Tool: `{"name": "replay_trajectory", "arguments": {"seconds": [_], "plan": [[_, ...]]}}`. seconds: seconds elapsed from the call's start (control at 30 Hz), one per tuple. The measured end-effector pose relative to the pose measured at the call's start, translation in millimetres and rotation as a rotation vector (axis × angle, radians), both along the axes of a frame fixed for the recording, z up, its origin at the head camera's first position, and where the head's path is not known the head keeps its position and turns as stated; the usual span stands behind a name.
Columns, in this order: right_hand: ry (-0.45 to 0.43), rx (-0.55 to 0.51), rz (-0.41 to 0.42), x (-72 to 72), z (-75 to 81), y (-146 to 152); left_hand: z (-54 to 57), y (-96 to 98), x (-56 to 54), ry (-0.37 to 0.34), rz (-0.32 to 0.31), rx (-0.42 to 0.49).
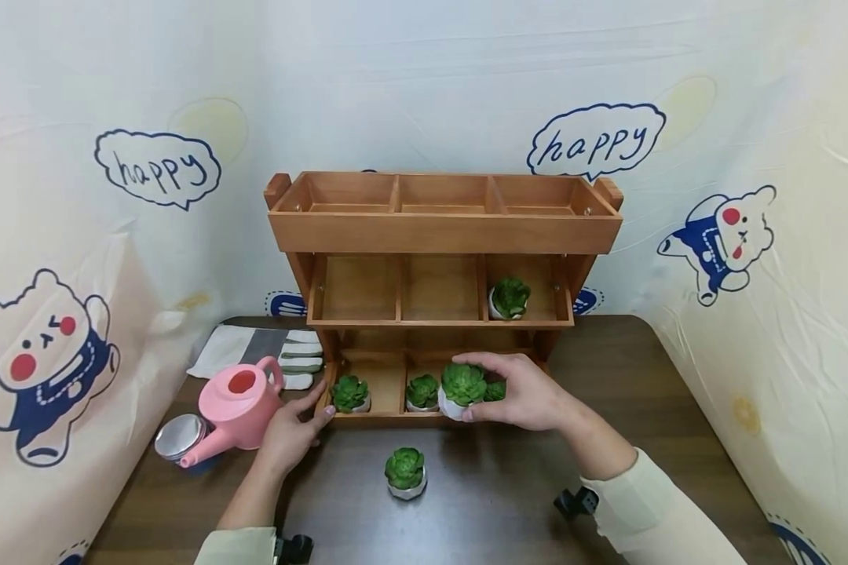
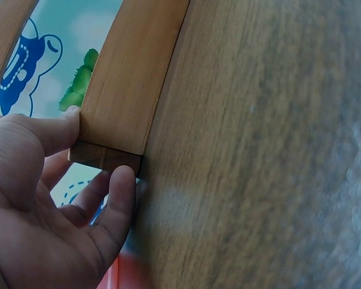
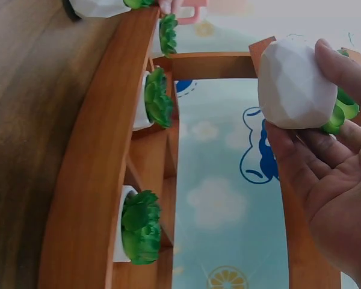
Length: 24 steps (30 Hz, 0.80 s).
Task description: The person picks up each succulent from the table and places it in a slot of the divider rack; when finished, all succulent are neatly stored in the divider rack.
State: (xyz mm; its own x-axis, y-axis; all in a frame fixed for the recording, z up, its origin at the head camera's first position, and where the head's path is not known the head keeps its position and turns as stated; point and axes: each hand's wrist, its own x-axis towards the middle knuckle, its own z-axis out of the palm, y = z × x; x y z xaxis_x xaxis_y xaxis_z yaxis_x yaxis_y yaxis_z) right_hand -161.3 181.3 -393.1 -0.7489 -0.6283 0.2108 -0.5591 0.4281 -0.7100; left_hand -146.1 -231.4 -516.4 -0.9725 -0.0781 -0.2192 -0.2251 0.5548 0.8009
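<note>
My right hand (image 1: 519, 392) pinches a small potted succulent (image 1: 464, 384) between thumb and fingers, in front of the wooden shelf's bottom tier. Its white faceted pot (image 3: 296, 84) faces the camera in the right wrist view. At the lower left corner of the three-tier wooden shelf (image 1: 445, 234), my left hand (image 1: 290, 435) grips the front board (image 2: 129, 84), thumb on its upper edge. The bottom tier holds a left succulent (image 1: 350, 392), a middle one (image 1: 422, 391) and a right one (image 1: 495, 391), the last partly hidden by the right hand.
Another potted succulent (image 1: 405, 472) stands on the table before the shelf. One more (image 1: 509, 298) sits in the middle tier's right compartment. A pink watering can (image 1: 236, 404), a silver-lidded jar (image 1: 181, 436) and striped gloves (image 1: 243, 351) lie left of the shelf.
</note>
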Motion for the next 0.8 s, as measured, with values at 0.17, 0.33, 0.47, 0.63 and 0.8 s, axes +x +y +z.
{"name": "replay_trajectory", "arguments": {"seconds": [0.17,0.33,0.47,0.63,0.8], "plan": [[-0.003,-0.002,0.005,-2.8,6.5,-3.3,-2.0,-0.6,1.5,-0.022,0.008,0.010],[-0.031,-0.038,-0.001,-10.1,17.3,-5.7,-0.9,-0.6,-3.2,-0.030,0.010,-0.001],[-0.010,-0.047,-0.022,-15.8,25.8,-7.3,1.6,-0.1,-7.9,-0.026,0.004,0.001],[0.061,-0.042,-0.034,-21.5,32.6,-11.5,4.0,-0.3,-7.3,-0.016,0.003,-0.003],[0.066,-0.057,-0.030,-23.7,36.8,-15.0,3.0,-0.7,-3.3,-0.020,-0.003,0.002]]}}
